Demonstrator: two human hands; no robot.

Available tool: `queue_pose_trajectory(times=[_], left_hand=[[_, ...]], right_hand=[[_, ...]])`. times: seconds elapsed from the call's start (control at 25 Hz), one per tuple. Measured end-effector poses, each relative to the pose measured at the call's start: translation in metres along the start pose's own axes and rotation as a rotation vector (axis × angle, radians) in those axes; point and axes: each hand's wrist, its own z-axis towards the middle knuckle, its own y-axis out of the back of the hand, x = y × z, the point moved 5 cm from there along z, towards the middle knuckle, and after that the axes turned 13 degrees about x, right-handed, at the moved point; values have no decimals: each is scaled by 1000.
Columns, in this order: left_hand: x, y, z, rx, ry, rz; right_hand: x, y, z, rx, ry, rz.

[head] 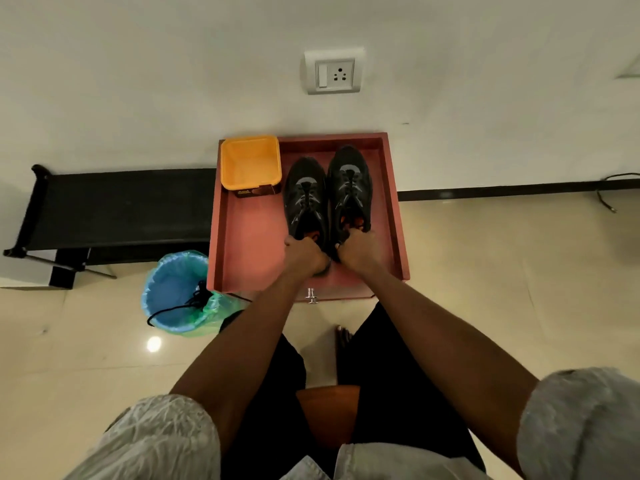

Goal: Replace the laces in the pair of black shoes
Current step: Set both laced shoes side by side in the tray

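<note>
Each heel is gripped tight: the left shoe [305, 199] by the left hand [304, 255], the right shoe [349, 188] by the right hand [358, 251]. Both are parked along the tray's [249, 244] right side.

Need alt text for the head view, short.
Left hand and right hand each grip the heel of one of two black shoes standing side by side in a reddish tray. An orange tub sits in the tray's far-left corner.

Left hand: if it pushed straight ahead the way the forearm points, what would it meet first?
The left hand already grips the heel of the left black shoe, so it meets that shoe first.
</note>
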Motion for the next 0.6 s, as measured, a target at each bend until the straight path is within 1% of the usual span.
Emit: queue_pose_trajectory(times=[0.08,0.12,0.24,0.36,0.48,0.6], left_hand=[[1,1,-15,40,1,33],[0,7,-28,56,16,55],[0,31,-95,85,41,2],[10,48,-162,129,37,-59],[25,61,-212,146,26,-79],[59,74,-238,142,103,-155]], right_hand=[[12,11,-20,100,6,-83],[20,19,-35,123,10,-112],[36,38,-89,183,-26,-118],[46,37,-143,268,-56,-54],[72,30,-181,349,-12,-83],[110,21,-197,430,27,-112]])
